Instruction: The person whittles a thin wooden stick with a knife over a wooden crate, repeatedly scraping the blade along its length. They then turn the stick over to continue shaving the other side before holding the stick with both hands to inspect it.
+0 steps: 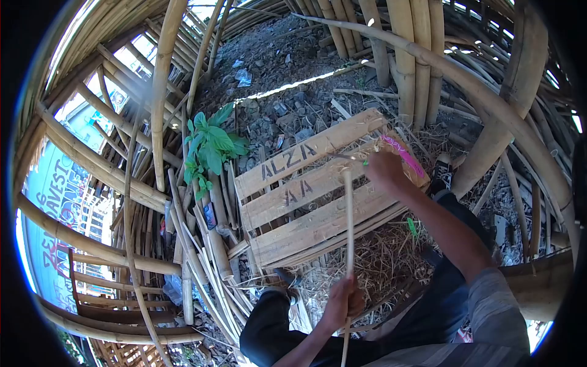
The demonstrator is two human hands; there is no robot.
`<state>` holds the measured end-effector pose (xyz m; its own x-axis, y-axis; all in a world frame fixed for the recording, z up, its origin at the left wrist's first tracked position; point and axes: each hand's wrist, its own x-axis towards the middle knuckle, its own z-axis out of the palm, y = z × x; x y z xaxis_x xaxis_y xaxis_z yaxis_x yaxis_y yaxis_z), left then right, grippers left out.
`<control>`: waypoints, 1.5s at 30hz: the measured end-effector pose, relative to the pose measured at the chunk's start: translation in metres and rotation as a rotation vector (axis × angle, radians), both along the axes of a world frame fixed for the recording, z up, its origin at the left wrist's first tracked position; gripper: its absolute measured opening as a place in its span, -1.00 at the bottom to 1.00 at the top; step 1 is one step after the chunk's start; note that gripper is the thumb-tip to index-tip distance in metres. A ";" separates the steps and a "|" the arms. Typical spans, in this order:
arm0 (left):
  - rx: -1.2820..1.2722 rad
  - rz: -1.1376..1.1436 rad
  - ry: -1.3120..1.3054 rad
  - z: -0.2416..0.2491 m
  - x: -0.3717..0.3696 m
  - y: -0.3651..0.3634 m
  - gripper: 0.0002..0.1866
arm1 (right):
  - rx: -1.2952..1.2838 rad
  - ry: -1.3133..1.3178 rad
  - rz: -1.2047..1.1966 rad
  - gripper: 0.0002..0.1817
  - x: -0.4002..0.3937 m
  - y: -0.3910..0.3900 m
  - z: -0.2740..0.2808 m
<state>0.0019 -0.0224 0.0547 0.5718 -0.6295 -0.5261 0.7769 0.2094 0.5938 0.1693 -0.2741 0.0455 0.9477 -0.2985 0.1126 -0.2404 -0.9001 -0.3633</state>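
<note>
A thin bamboo stick (350, 226) stands nearly upright in view, its upper end over a slatted wooden crate (287, 192) with dark stencilled letters. Low in the picture, my left hand (342, 304) is wrapped round the stick's lower part. Over the crate's right side, my right hand (385, 170) is closed on the handle of a knife, whose thin blade points left, just above the stick's top end. The fingers of this hand are partly hidden by its back.
Straw and shavings (385, 260) lie below the crate, between my legs. Bamboo poles (416, 67) rise behind and to the right. A green plant (211, 147) and split bamboo strips (205, 269) are at the left. Rubble (275, 67) covers the ground beyond.
</note>
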 end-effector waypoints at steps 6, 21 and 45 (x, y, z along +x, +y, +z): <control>-0.354 -0.175 0.196 0.004 0.008 0.003 -0.56 | 0.261 -0.026 0.088 -0.73 -0.011 -0.006 -0.011; 0.026 0.012 -0.233 -0.006 0.031 0.008 -0.61 | 0.536 -0.171 0.433 -0.76 -0.051 0.035 0.029; 0.640 0.028 -0.840 -0.020 0.014 0.002 -0.58 | 0.106 -0.029 0.181 -0.77 -0.030 0.030 0.012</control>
